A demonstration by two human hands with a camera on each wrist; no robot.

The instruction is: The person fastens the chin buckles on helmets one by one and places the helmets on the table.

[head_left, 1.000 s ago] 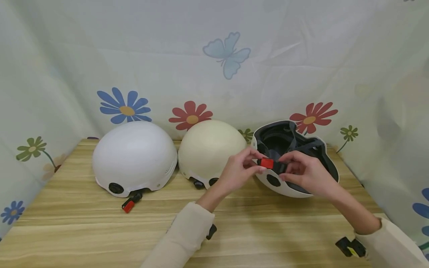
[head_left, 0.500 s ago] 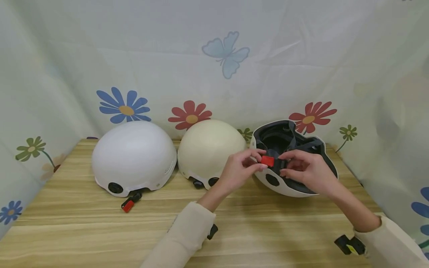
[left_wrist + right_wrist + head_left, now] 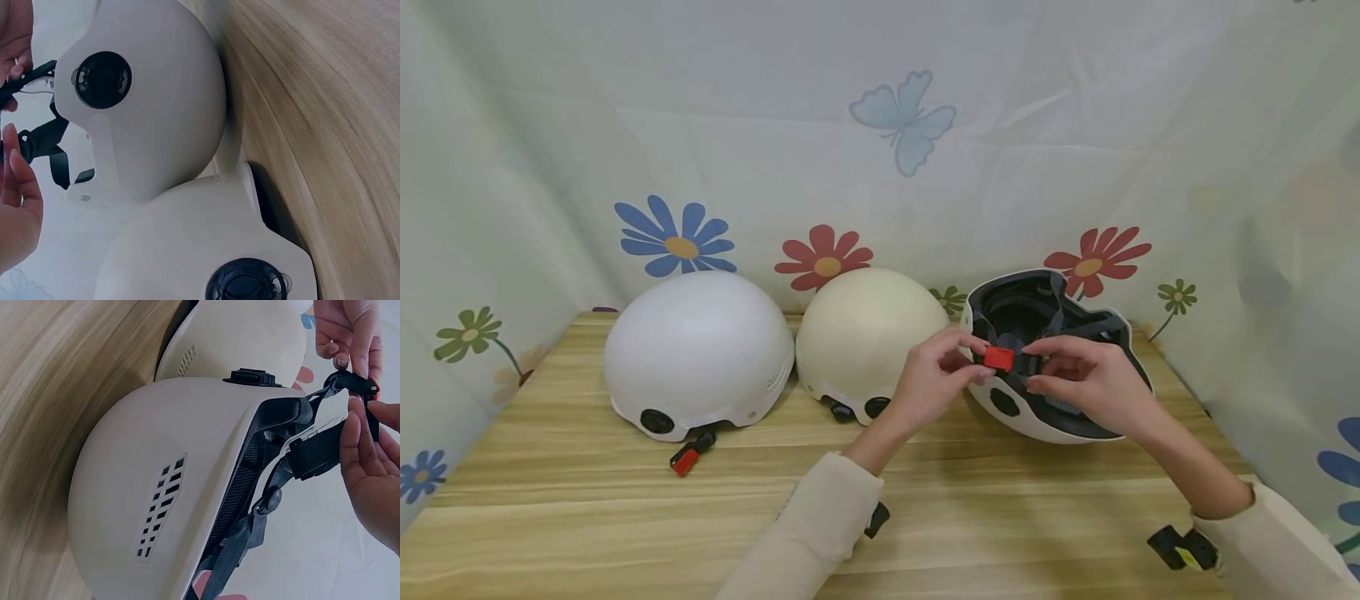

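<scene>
An overturned cream helmet (image 3: 1037,425) lies on its back at the right, its dark padded inside facing up. Just above its near rim, my left hand (image 3: 934,382) pinches the red-and-black chin-strap buckle (image 3: 998,358) between thumb and fingertips. My right hand (image 3: 1093,385) pinches the black strap end (image 3: 1028,365) close against it. In the right wrist view, the dark webbing strap (image 3: 315,453) runs from the helmet into the right fingers. Whether the two buckle halves are joined cannot be told, since fingers cover part of them.
A cream helmet (image 3: 872,333) stands upright in the middle, touching or nearly touching the overturned one. Left of it is a white helmet (image 3: 700,354) with its red-and-black buckle (image 3: 687,458) lying on the wooden table (image 3: 625,533). A flower-printed curtain (image 3: 1000,183) hangs behind.
Both hands stay almost in place at the buckle. The overturned helmet has rocked slightly, and the buckle has risen a little.
</scene>
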